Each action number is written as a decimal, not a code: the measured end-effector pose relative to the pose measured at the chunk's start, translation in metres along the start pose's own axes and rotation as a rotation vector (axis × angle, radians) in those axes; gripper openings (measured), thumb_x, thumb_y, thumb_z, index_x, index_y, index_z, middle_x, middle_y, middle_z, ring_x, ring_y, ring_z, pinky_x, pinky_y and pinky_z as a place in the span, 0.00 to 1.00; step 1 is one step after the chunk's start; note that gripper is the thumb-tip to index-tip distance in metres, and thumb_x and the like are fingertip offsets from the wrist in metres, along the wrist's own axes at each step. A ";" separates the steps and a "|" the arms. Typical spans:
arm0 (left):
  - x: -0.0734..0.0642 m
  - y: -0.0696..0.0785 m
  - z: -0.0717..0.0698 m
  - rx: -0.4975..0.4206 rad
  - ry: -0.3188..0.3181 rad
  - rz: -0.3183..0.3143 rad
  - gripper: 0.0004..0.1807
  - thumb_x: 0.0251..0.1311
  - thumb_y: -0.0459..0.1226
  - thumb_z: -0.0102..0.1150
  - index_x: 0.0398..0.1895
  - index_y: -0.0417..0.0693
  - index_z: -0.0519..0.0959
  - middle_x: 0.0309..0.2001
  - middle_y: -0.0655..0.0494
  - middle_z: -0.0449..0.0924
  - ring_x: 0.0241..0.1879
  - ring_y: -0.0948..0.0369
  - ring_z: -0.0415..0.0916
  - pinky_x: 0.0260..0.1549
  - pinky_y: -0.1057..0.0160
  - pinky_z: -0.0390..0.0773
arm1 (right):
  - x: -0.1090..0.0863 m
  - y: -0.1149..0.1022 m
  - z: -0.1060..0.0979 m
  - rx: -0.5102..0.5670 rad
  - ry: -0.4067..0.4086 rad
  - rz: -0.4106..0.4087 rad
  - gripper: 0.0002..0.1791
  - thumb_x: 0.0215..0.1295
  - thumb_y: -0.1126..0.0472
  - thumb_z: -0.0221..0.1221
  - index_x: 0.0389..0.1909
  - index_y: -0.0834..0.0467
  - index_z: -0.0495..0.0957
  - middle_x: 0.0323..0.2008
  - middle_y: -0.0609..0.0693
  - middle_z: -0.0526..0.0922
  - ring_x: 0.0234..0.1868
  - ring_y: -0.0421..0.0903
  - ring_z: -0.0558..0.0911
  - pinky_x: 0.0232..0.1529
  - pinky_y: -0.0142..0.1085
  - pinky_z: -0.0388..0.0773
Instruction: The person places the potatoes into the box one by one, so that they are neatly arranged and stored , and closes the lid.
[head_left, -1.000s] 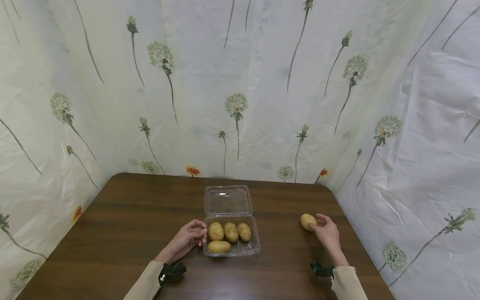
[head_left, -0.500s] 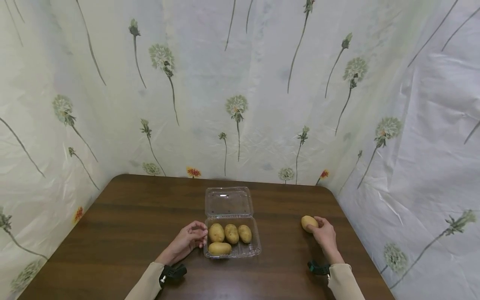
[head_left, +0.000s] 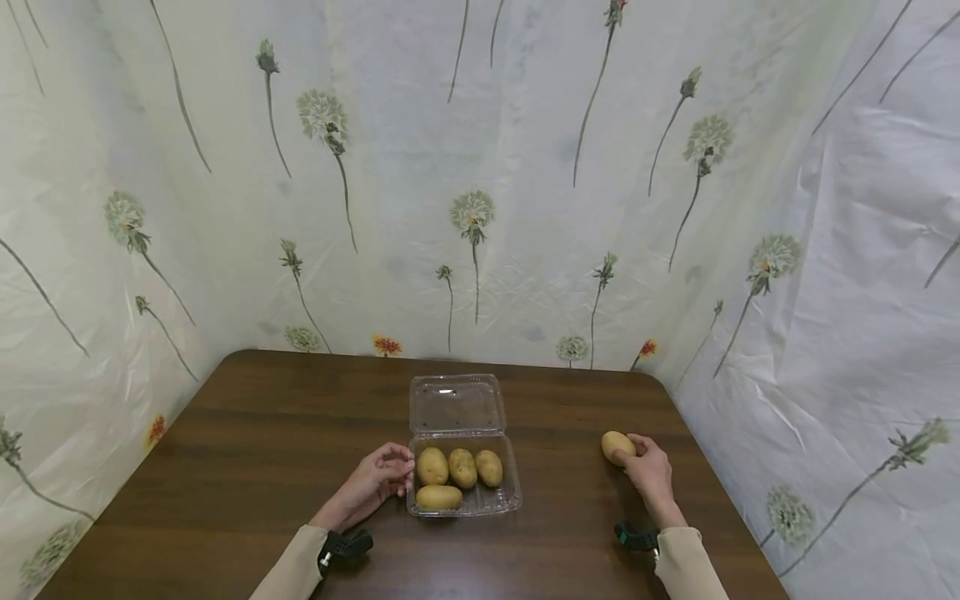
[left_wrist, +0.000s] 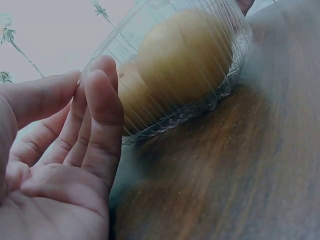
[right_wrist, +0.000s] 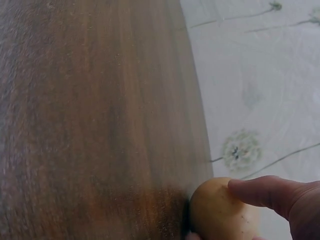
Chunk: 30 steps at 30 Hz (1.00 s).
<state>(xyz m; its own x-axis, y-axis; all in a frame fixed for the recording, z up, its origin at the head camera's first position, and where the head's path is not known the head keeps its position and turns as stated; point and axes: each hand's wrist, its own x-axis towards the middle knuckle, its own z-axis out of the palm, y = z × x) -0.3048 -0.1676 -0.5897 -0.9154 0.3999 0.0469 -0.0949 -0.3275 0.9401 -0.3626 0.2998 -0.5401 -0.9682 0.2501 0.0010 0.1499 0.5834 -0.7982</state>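
A hinged clear plastic container (head_left: 491, 500), lid raised, stands mid-table with several potatoes (head_left: 462, 468) inside. At its left side, my left hand (head_left: 375, 482) pinches the rim between thumb and fingers. The left wrist view shows that hand (left_wrist: 65, 145) up close beside the ribbed wall, a potato (left_wrist: 185, 55) visible through the plastic. Off to the right, my right hand (head_left: 651, 471) grips a single potato (head_left: 617, 447) at table level. In the right wrist view the thumb (right_wrist: 265, 192) lies on this potato (right_wrist: 215, 210); most of the other fingers are hidden.
The brown wooden table (head_left: 300, 417) reaches back to a pale curtain (head_left: 525, 208) printed with dandelions, which also hangs at both sides. The container's lid (head_left: 457, 402) leans toward the back. Each wrist wears a dark band (head_left: 347, 543).
The right hand and wrist have shifted slightly left while keeping hold of the potato. The left hand and the container stay as they were.
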 end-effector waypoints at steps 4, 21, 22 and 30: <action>-0.001 0.000 -0.001 -0.010 -0.012 0.007 0.06 0.70 0.31 0.48 0.47 0.45 0.68 0.30 0.59 0.81 0.29 0.65 0.79 0.28 0.69 0.76 | 0.000 0.001 0.001 -0.046 0.011 0.000 0.30 0.59 0.54 0.63 0.58 0.66 0.72 0.52 0.67 0.79 0.47 0.58 0.79 0.41 0.41 0.74; -0.001 0.005 0.002 0.004 0.018 -0.019 0.07 0.69 0.32 0.51 0.46 0.45 0.67 0.30 0.59 0.80 0.29 0.65 0.78 0.28 0.69 0.76 | 0.000 0.001 0.002 -0.059 -0.014 0.014 0.32 0.61 0.51 0.62 0.59 0.69 0.70 0.55 0.69 0.76 0.52 0.61 0.75 0.49 0.52 0.71; -0.001 0.005 0.002 0.003 0.020 -0.020 0.07 0.69 0.32 0.51 0.46 0.45 0.67 0.30 0.59 0.80 0.29 0.65 0.78 0.28 0.69 0.76 | 0.000 0.001 0.002 -0.059 -0.011 0.012 0.32 0.61 0.51 0.62 0.58 0.69 0.71 0.55 0.69 0.76 0.52 0.61 0.75 0.49 0.52 0.71; -0.001 0.004 0.002 0.005 0.018 -0.018 0.07 0.69 0.32 0.51 0.47 0.45 0.67 0.30 0.59 0.80 0.29 0.65 0.78 0.28 0.69 0.76 | -0.001 0.001 0.002 -0.060 0.001 0.027 0.32 0.59 0.50 0.63 0.58 0.69 0.71 0.54 0.69 0.77 0.52 0.61 0.76 0.48 0.51 0.71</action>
<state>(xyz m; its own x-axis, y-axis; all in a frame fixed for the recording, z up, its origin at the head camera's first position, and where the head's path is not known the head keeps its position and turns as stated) -0.3035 -0.1677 -0.5854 -0.9203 0.3906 0.0241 -0.1096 -0.3165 0.9422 -0.3615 0.2983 -0.5421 -0.9634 0.2674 -0.0191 0.1877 0.6218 -0.7603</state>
